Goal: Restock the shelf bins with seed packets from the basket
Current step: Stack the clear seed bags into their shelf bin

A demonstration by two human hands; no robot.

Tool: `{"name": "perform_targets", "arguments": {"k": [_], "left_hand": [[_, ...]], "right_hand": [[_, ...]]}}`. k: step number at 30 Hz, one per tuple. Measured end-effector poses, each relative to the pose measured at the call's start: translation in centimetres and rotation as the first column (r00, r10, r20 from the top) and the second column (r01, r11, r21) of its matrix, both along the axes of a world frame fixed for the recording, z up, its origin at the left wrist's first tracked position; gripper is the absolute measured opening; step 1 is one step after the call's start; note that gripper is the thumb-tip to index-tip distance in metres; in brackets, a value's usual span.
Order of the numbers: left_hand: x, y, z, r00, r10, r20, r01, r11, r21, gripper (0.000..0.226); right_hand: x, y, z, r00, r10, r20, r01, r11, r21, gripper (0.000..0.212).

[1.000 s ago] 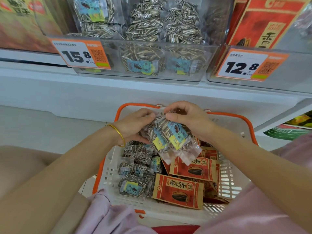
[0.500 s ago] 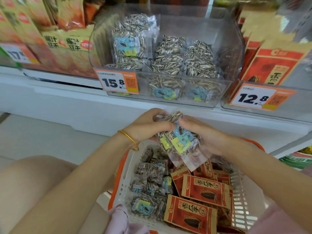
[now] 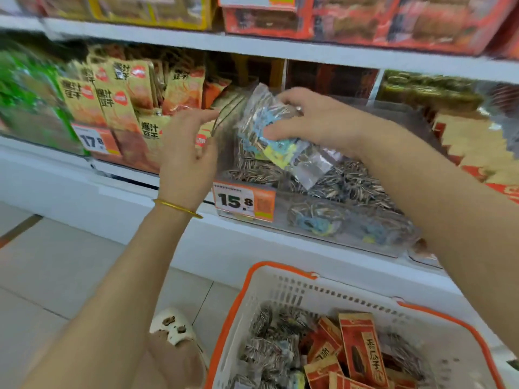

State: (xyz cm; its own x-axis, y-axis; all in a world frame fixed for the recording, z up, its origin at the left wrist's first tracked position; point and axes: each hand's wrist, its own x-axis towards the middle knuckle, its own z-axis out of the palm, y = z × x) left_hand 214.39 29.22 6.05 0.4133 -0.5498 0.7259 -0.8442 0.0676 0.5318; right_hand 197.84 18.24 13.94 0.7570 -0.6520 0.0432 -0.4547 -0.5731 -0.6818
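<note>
My right hand grips a bunch of clear sunflower seed packets with blue and yellow labels, held over the clear shelf bin tagged 15.8. My left hand is at the bin's left wall, fingers spread, touching the packets' left edge; no grip shows. The bin holds more striped seed packets. Below, the white basket with an orange rim holds clear seed packets and red ones.
A bin of orange snack packs tagged 17.8 stands left of the seed bin. A bin of tan and red packets is on the right. The shelf above carries red boxes. A white shoe rests on the floor tiles.
Both hands rose from the basket to the 15.8 bin with the clear packets. The left hand has loosened off the bunch; the right hand carries it into the bin.
</note>
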Motion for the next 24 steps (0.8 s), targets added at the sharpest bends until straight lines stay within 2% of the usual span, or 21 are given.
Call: {"name": "perform_targets", "arguments": {"k": [2, 5, 8, 13, 14, 16, 19, 21, 24], "left_hand": [[1.0, -0.6, -1.0, 0.995, 0.032, 0.093, -0.034, 0.999, 0.026, 0.036], [1.4, -1.3, -1.7, 0.987, 0.034, 0.159, -0.047, 0.996, 0.079, 0.037], [1.6, -1.8, -2.1, 0.983, 0.029, 0.181, -0.057, 0.986, 0.155, 0.041], [1.5, -2.0, -2.8, 0.979, 0.033, 0.202, -0.072, 0.980, 0.186, 0.038], [1.5, -2.0, -2.9, 0.974, 0.048, 0.221, -0.090, 0.979, 0.184, 0.036], [1.5, -2.0, -3.0, 0.962, 0.086, 0.258, -0.137, 0.973, 0.185, 0.035], [1.7, -2.0, -3.0, 0.965, 0.123, 0.232, -0.169, 0.967, 0.193, 0.032], [1.7, -1.9, -2.9, 0.969, 0.123, 0.214, -0.165, 0.967, 0.192, 0.032], [1.7, -2.0, -3.0, 0.964, 0.119, 0.240, -0.168, 0.967, 0.192, 0.032]], "right_hand": [[2.3, -0.3, -0.4, 0.992, 0.008, -0.126, -0.031, 0.984, -0.177, 0.065], [5.1, -0.4, -2.6, 0.971, -0.025, -0.236, -0.068, 0.923, -0.378, 0.072], [6.1, -0.9, -4.9, 0.959, -0.056, -0.277, -0.098, 0.853, -0.512, 0.082], [5.5, -1.0, -6.3, 0.947, -0.175, -0.271, -0.094, 0.653, -0.752, 0.088], [5.5, -1.0, -6.3, 0.952, -0.160, -0.259, -0.097, 0.647, -0.756, 0.090], [5.2, -1.1, -6.1, 0.972, -0.085, -0.220, -0.094, 0.715, -0.693, 0.090], [4.1, -1.5, -5.8, 0.994, -0.002, -0.112, -0.066, 0.797, -0.601, 0.080], [3.6, -1.5, -6.1, 0.998, -0.006, -0.058, -0.031, 0.795, -0.606, 0.071], [3.8, -1.2, -6.9, 0.996, -0.020, -0.088, -0.039, 0.789, -0.613, 0.066]]}}
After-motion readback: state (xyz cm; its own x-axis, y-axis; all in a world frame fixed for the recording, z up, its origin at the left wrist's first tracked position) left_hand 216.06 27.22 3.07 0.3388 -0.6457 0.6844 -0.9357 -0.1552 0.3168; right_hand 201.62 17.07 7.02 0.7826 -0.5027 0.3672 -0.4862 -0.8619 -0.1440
